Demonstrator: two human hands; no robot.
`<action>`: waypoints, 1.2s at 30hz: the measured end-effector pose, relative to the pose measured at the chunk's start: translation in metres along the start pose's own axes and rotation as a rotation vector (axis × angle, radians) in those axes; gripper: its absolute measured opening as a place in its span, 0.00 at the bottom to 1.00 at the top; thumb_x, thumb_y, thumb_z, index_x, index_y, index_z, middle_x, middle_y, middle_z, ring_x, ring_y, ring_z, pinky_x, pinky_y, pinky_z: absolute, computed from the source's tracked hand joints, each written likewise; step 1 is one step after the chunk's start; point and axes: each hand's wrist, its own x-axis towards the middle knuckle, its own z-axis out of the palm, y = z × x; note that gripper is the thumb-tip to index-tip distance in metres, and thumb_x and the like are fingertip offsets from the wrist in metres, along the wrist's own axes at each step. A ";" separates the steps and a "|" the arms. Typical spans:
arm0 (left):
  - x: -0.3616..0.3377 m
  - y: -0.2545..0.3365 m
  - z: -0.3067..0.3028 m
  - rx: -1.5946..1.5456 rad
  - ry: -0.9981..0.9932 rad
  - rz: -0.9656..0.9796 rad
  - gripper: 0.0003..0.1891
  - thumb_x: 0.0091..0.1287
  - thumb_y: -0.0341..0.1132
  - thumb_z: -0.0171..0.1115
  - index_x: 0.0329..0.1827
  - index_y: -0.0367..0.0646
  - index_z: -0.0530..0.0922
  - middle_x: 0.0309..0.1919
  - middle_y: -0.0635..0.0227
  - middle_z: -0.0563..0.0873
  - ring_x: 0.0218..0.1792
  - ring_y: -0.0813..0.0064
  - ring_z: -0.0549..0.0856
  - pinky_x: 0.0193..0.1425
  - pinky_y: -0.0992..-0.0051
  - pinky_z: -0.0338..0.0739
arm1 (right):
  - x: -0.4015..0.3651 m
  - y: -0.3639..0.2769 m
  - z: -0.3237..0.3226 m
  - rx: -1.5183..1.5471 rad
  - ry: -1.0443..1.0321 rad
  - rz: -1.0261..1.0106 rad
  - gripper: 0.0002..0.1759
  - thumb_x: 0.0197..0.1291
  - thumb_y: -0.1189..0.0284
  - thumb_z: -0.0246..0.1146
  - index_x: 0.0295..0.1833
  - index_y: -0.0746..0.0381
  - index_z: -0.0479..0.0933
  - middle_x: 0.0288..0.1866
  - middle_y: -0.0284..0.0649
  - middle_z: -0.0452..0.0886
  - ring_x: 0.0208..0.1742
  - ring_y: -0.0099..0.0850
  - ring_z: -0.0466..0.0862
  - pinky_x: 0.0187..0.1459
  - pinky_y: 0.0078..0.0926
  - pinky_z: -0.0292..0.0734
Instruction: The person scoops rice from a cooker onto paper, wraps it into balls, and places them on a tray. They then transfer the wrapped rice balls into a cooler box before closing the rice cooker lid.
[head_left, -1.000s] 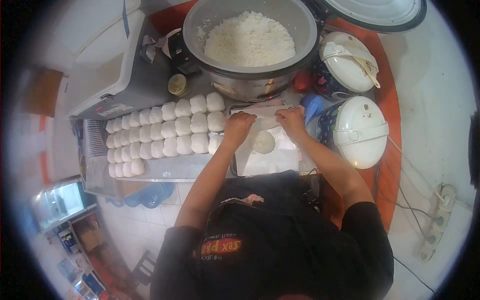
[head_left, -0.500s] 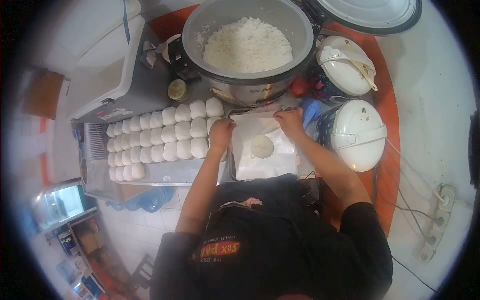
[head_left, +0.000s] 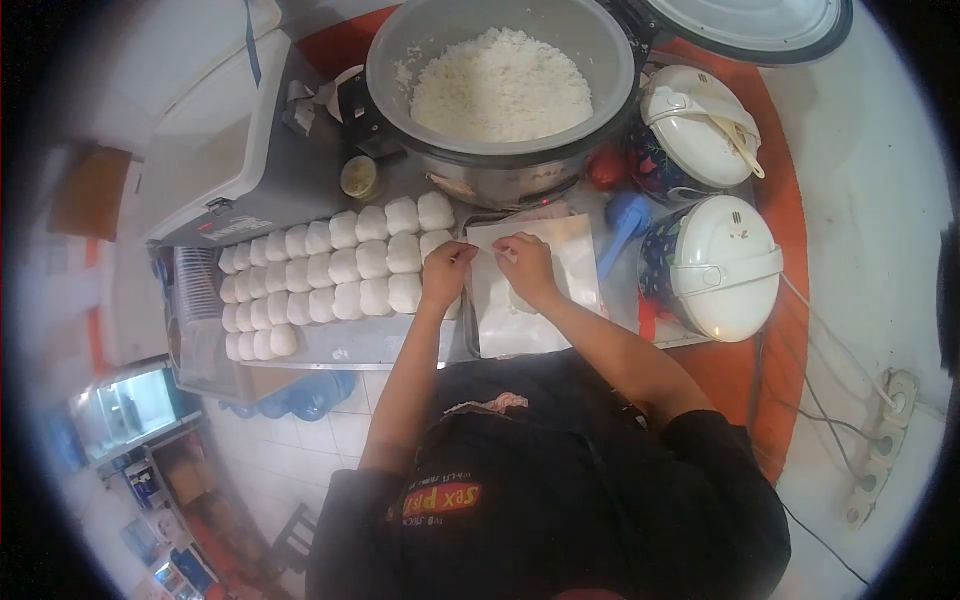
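Observation:
A sheet of white wrapping paper (head_left: 572, 262) lies on a metal tray (head_left: 470, 342) in front of me. On it sits a round portion of rice (head_left: 520, 303), mostly hidden under my right hand. My left hand (head_left: 447, 270) is at the paper's left edge, thumb and fingertips pinched together. Over the upper left of the paper, my right hand (head_left: 526, 266) is also pinched, its fingertips a short way from the left ones. What either pinch holds is too small to make out. Rows of white wrapped bundles (head_left: 345, 265) stand just left of my left hand.
A large open rice cooker (head_left: 500, 170) full of cooked rice (head_left: 505, 85) stands behind the tray. Right are a blue scoop (head_left: 628, 215) and two lidded containers, one patterned container (head_left: 725, 270) nearer. A grey cooler box (head_left: 270, 150) and a small jar (head_left: 359, 177) stand left.
My right hand has moved left and down from the paper's top right corner, close to my left hand, and now covers most of the rice portion. The left hand has hardly moved.

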 end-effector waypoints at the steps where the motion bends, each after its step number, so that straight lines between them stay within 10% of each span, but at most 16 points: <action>1: 0.000 -0.003 0.000 -0.007 -0.017 0.010 0.12 0.64 0.36 0.65 0.43 0.35 0.86 0.33 0.54 0.89 0.35 0.67 0.87 0.43 0.72 0.79 | 0.002 0.000 0.000 -0.025 0.028 -0.071 0.09 0.51 0.73 0.67 0.39 0.61 0.84 0.35 0.42 0.85 0.39 0.41 0.84 0.43 0.36 0.78; 21: 0.003 -0.004 0.000 -0.474 -0.175 -0.207 0.15 0.66 0.35 0.65 0.47 0.29 0.84 0.34 0.58 0.88 0.35 0.72 0.87 0.41 0.74 0.81 | -0.003 -0.014 0.026 0.012 0.016 0.182 0.07 0.48 0.68 0.69 0.31 0.61 0.86 0.35 0.43 0.84 0.40 0.45 0.83 0.45 0.41 0.78; 24: 0.004 0.008 -0.007 -0.058 -0.109 -0.128 0.15 0.63 0.33 0.64 0.48 0.30 0.81 0.39 0.53 0.87 0.37 0.60 0.87 0.46 0.65 0.82 | -0.007 -0.014 0.023 -0.005 0.078 0.260 0.08 0.50 0.68 0.68 0.31 0.61 0.86 0.35 0.44 0.85 0.39 0.44 0.84 0.44 0.39 0.78; 26: -0.006 0.023 -0.002 0.492 0.320 0.428 0.19 0.59 0.31 0.62 0.53 0.33 0.75 0.42 0.50 0.85 0.41 0.49 0.84 0.51 0.59 0.79 | -0.013 -0.015 0.019 -0.024 0.103 0.315 0.09 0.51 0.68 0.68 0.32 0.62 0.86 0.35 0.45 0.85 0.39 0.43 0.85 0.44 0.37 0.79; 29: -0.024 0.034 0.015 0.294 -0.066 0.568 0.24 0.57 0.27 0.62 0.57 0.36 0.68 0.42 0.49 0.83 0.44 0.45 0.81 0.53 0.57 0.76 | -0.020 -0.013 0.017 0.036 0.108 0.333 0.08 0.49 0.69 0.68 0.32 0.62 0.86 0.35 0.45 0.85 0.37 0.43 0.85 0.43 0.36 0.79; 36: -0.015 0.027 0.027 0.065 -0.039 0.179 0.26 0.57 0.24 0.64 0.61 0.40 0.72 0.39 0.50 0.83 0.44 0.49 0.82 0.52 0.57 0.77 | -0.001 0.013 -0.009 -0.128 0.099 -0.017 0.10 0.48 0.66 0.68 0.37 0.54 0.87 0.44 0.39 0.85 0.53 0.41 0.80 0.60 0.50 0.65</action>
